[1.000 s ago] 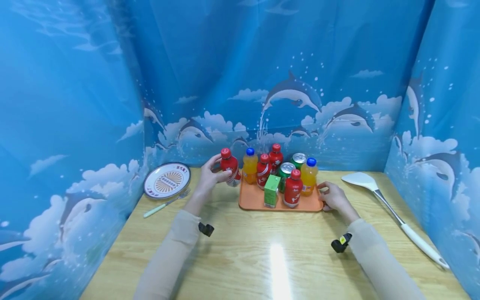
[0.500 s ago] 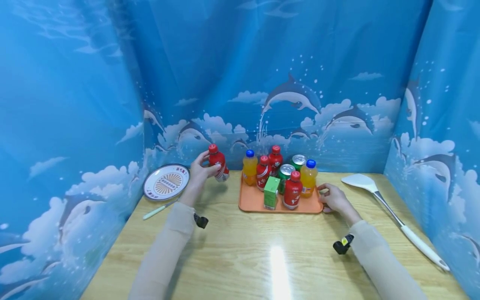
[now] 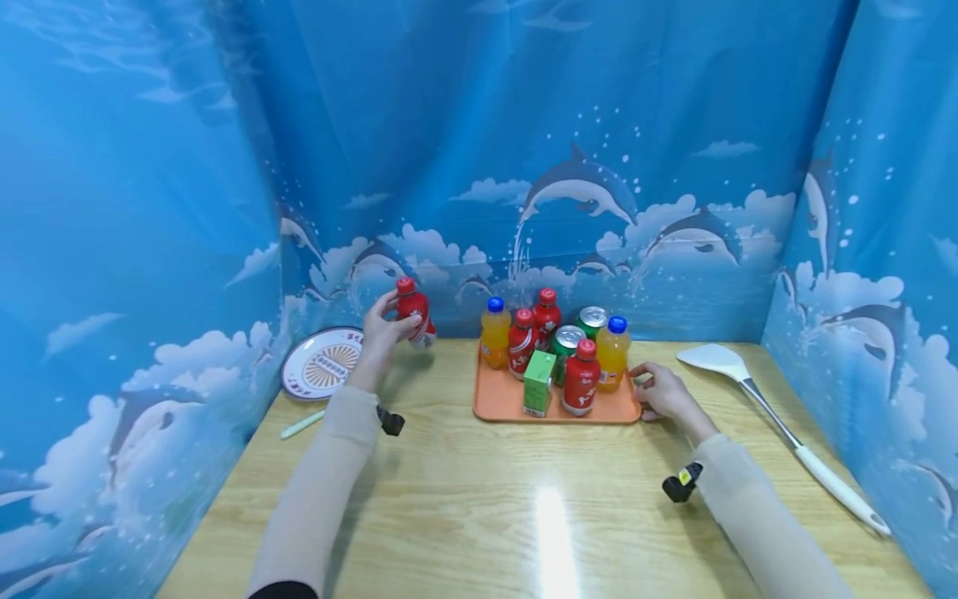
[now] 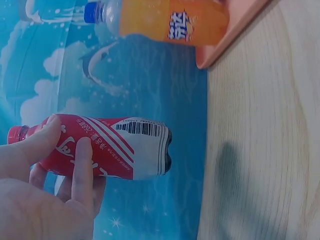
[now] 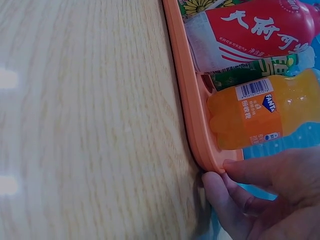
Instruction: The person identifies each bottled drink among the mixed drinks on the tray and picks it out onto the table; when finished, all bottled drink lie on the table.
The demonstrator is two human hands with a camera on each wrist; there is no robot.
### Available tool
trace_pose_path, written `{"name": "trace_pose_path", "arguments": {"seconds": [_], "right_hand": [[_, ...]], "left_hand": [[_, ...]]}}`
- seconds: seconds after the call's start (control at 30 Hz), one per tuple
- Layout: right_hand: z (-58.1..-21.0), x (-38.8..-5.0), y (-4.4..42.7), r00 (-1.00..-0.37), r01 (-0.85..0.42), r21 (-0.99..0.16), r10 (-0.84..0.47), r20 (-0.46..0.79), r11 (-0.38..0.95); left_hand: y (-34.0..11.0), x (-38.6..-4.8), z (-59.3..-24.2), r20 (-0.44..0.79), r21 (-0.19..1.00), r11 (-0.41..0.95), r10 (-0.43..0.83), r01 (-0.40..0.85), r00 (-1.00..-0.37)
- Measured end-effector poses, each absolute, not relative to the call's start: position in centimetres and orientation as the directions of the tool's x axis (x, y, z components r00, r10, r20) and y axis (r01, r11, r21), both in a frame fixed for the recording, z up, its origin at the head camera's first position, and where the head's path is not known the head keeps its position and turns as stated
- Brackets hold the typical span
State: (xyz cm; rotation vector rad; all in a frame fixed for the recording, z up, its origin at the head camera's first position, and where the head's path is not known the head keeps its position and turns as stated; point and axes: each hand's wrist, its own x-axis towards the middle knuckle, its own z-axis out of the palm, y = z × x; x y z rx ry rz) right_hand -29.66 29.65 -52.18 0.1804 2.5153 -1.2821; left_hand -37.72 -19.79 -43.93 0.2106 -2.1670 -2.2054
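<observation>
My left hand grips a red cola bottle in the air, left of the orange tray. In the left wrist view, thumb and fingers wrap the upper part of the bottle, and its base is apart from the table. At the tray's right side, my right hand pinches the rim near the front corner, as the right wrist view shows. On the tray stand several red bottles, two orange soda bottles, two green cans and a green carton.
A patterned plate lies at the left back, partly behind my left arm. Beside it is a fork's pale green handle; its head is hidden. A white-handled spatula lies at the right. Blue dolphin-print curtains enclose the table.
My left hand has carried the red cola bottle leftward and slightly up, away from the tray, now covering the fork's head. The right hand stays at the tray's edge.
</observation>
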Motion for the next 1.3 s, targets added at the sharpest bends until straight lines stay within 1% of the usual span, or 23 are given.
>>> {"name": "trace_pose_path", "arguments": {"seconds": [0.17,0.4,0.5,0.77,0.97,1.13,1.3], "right_hand": [[-52.1,-29.6,29.7,-0.947,0.242,-0.779,-0.034,-0.319,0.578],[-52.2,-29.7,29.7,-0.943,0.259,-0.781,-0.026,-0.332,0.569],[-52.3,-29.8,29.7,-0.94,0.265,-0.782,-0.027,-0.339,0.563],[-52.1,-29.6,29.6,-0.939,0.28,-0.782,-0.008,-0.343,0.557],[-52.2,-29.4,29.4,-0.937,0.283,-0.782,-0.013,-0.348,0.555],[-52.2,-29.6,29.4,-0.939,0.279,-0.786,-0.016,-0.345,0.552],[-52.3,-29.9,29.7,-0.936,0.284,-0.786,-0.018,-0.35,0.549]], "left_hand": [[-20.3,-38.4,-44.1,-0.076,0.997,0.0,-0.146,-0.077,-0.986],[-20.8,-39.1,-45.1,-0.063,0.991,0.103,-0.195,-0.084,-0.979],[-21.0,-39.5,-45.6,-0.051,0.989,0.128,-0.22,-0.081,-0.974],[-21.2,-40.3,-46.7,-0.04,0.99,0.125,-0.248,-0.073,-0.968],[-21.6,-40.1,-47.4,-0.041,0.984,0.156,-0.269,-0.085,-0.962],[-21.7,-40.5,-48.0,-0.05,0.985,0.146,-0.265,-0.092,-0.963],[-21.4,-41.1,-48.2,-0.024,0.979,0.188,-0.256,-0.074,-0.966]]}}
